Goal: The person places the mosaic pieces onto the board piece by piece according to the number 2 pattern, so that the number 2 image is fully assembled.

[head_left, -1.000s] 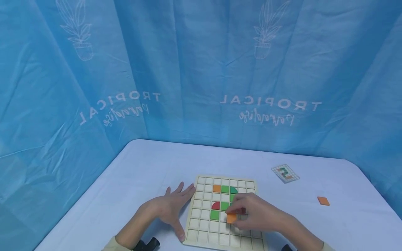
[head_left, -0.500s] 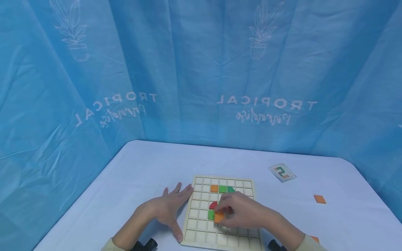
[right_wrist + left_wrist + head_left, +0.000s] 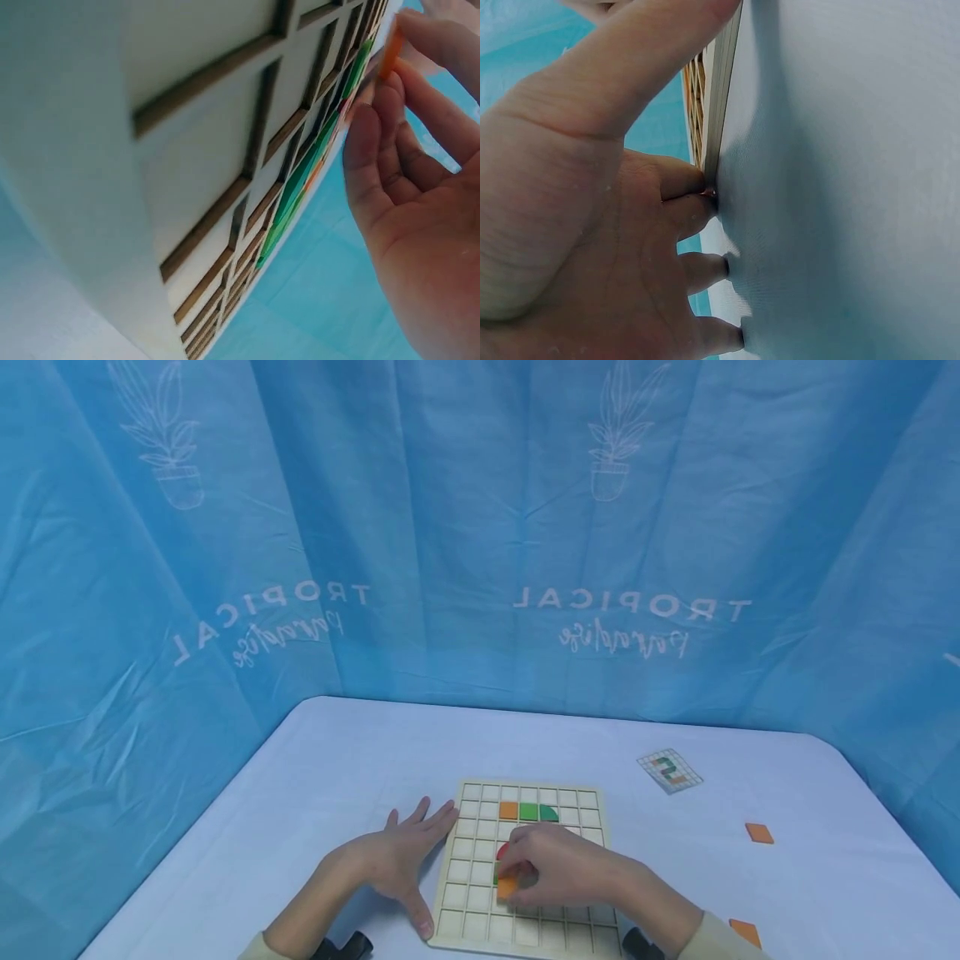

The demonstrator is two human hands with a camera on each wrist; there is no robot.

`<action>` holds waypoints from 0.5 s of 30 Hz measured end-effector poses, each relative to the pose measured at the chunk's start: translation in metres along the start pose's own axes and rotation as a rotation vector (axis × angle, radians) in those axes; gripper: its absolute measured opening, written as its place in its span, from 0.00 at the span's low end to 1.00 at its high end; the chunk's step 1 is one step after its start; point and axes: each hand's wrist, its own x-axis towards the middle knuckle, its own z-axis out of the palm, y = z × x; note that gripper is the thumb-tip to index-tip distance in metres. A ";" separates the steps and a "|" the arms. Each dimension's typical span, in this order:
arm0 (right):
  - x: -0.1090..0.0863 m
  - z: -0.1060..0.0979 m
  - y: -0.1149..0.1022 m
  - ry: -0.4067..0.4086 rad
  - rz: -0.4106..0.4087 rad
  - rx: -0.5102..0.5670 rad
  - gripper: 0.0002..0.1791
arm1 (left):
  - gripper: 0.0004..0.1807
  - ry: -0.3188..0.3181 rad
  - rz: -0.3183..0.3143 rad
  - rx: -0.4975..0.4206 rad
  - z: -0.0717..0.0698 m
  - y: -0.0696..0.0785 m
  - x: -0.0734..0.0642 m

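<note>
My right hand (image 3: 558, 864) pinches an orange square tile (image 3: 507, 888) between thumb and fingers, close over the near middle of the pale gridded board (image 3: 475, 927). Just beyond the tile, a red rounded piece (image 3: 502, 852) and a sliver of a green tile (image 3: 496, 877) show past the fingertips. Other pieces under this hand are hidden. Farther back on the grid sit an orange tile (image 3: 508, 810), a green square (image 3: 528, 812) and a dark green rounded piece (image 3: 548, 813). My left hand (image 3: 393, 864) is spread flat-fingered at the board's left side, thumb and index at its edge (image 3: 724, 97).
A small pattern card (image 3: 670, 771) lies beyond the board at the back right. Two loose orange tiles, one farther back (image 3: 759, 833) and one nearer me (image 3: 746, 932), rest on the white tabletop. A blue curtain (image 3: 465, 527) hangs behind the table.
My right hand has carried the orange tile leftward and slightly toward me over the board. A near loose orange tile has come out from behind the right sleeve. The left hand keeps its place.
</note>
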 end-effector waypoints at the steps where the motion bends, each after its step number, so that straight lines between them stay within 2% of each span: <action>1: 0.001 0.000 -0.001 -0.012 -0.001 -0.010 0.13 | 0.80 -0.001 -0.005 0.002 0.000 0.000 0.000; 5: 0.003 0.002 -0.004 -0.043 -0.002 -0.048 0.13 | 0.80 -0.004 -0.015 0.012 0.000 0.000 0.001; 15: 0.005 0.006 -0.006 -0.045 -0.030 -0.085 0.14 | 0.79 -0.009 -0.003 -0.002 0.001 -0.003 0.001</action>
